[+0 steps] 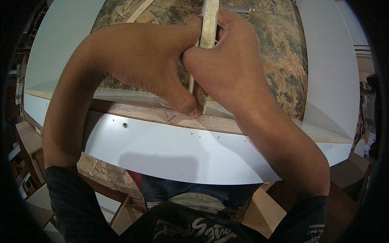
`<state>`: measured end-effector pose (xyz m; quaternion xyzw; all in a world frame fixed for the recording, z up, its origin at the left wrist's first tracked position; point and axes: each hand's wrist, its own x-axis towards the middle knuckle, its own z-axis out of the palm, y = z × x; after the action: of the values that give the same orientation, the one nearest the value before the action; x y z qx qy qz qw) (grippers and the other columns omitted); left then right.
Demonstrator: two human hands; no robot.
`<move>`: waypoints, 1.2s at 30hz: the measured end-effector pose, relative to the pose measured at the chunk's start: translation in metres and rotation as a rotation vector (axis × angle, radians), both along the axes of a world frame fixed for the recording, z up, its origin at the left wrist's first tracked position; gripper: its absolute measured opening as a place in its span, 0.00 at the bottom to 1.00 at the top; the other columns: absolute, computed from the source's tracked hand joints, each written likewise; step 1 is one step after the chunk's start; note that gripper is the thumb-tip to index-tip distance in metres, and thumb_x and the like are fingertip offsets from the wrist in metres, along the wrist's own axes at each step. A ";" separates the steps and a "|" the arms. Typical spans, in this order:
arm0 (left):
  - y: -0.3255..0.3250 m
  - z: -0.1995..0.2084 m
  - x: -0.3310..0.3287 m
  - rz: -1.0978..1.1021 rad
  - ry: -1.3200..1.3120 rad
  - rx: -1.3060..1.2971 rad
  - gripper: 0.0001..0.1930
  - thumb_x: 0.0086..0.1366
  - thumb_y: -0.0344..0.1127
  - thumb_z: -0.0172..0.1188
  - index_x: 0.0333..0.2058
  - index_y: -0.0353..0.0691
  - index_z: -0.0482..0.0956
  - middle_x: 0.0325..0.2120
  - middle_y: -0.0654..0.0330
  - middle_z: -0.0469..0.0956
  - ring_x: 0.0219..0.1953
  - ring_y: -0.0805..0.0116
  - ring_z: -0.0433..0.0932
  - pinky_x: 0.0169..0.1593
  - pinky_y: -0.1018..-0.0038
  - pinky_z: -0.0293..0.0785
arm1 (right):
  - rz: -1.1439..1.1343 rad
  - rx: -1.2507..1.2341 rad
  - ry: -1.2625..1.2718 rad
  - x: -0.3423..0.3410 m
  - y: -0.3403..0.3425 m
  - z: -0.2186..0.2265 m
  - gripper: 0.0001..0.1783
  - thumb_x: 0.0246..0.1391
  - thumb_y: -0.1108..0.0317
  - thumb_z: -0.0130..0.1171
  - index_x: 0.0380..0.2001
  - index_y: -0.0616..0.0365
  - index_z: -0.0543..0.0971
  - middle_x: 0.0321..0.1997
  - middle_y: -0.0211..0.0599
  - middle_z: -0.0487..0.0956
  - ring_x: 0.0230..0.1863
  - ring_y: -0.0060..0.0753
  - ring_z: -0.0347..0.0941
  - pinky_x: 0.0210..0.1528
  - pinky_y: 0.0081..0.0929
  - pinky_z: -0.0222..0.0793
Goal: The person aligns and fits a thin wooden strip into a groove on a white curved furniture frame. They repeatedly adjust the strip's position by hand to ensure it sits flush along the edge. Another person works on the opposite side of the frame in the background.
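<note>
A narrow, pale wooden strip (209, 26) runs away from me, its near end meeting the bare wood edge (158, 114) of a white front panel (162, 146). My right hand (235, 60) is closed round the strip, with the thumb lying across it. On the strip's left side, my left hand (150, 60) grips it too. The left thumb points down to the strip's near end and touches the wood edge there. Most of the fingertips of both hands are hidden behind the strip.
White side panels stand at left (60, 52) and right (332, 73), joined to the front panel. Between them lies a worn work surface (283, 56) strewn with sawdust. Wood scraps (142, 12) lie at the far left, and a grey cylindrical piece (238, 9) lies beyond my right hand.
</note>
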<state>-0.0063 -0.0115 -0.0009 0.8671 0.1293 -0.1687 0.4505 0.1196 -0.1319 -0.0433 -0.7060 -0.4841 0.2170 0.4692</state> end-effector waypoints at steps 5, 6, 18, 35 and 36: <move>0.000 0.000 0.000 -0.032 -0.002 0.033 0.48 0.43 0.31 0.83 0.62 0.25 0.66 0.36 0.43 0.88 0.39 0.54 0.91 0.49 0.60 0.88 | 0.002 -0.017 -0.001 0.000 -0.001 0.001 0.11 0.44 0.78 0.61 0.35 0.67 0.82 0.24 0.35 0.79 0.23 0.22 0.74 0.24 0.24 0.66; 0.000 0.001 0.001 -0.032 0.000 -0.001 0.48 0.43 0.31 0.83 0.62 0.25 0.66 0.36 0.43 0.88 0.39 0.54 0.91 0.49 0.60 0.88 | -0.002 -0.034 -0.008 0.000 0.000 0.000 0.11 0.44 0.78 0.61 0.35 0.67 0.82 0.23 0.35 0.79 0.23 0.22 0.74 0.24 0.24 0.66; 0.003 -0.001 0.000 -0.049 0.026 -0.008 0.50 0.45 0.32 0.83 0.64 0.25 0.64 0.38 0.43 0.88 0.41 0.55 0.91 0.52 0.60 0.87 | -0.012 -0.010 -0.031 0.000 0.000 0.000 0.11 0.43 0.78 0.62 0.34 0.67 0.82 0.23 0.36 0.79 0.22 0.24 0.75 0.24 0.26 0.66; 0.014 0.001 0.003 -0.126 0.221 0.137 0.70 0.36 0.48 0.90 0.72 0.24 0.54 0.58 0.28 0.75 0.61 0.39 0.80 0.68 0.51 0.75 | -0.012 -0.029 0.013 0.000 0.000 0.004 0.15 0.40 0.75 0.67 0.31 0.77 0.79 0.28 0.63 0.82 0.33 0.63 0.85 0.38 0.50 0.82; 0.014 0.001 0.003 -0.122 0.215 0.135 0.70 0.37 0.48 0.90 0.72 0.23 0.54 0.58 0.28 0.76 0.61 0.39 0.80 0.68 0.51 0.75 | -0.012 -0.014 0.029 -0.001 0.000 0.004 0.15 0.40 0.75 0.67 0.31 0.77 0.79 0.28 0.63 0.83 0.33 0.63 0.85 0.38 0.49 0.82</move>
<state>-0.0034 0.0020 -0.0002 0.8787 0.1351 -0.2785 0.3635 0.1189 -0.1318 -0.0391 -0.7088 -0.4716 0.2277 0.4726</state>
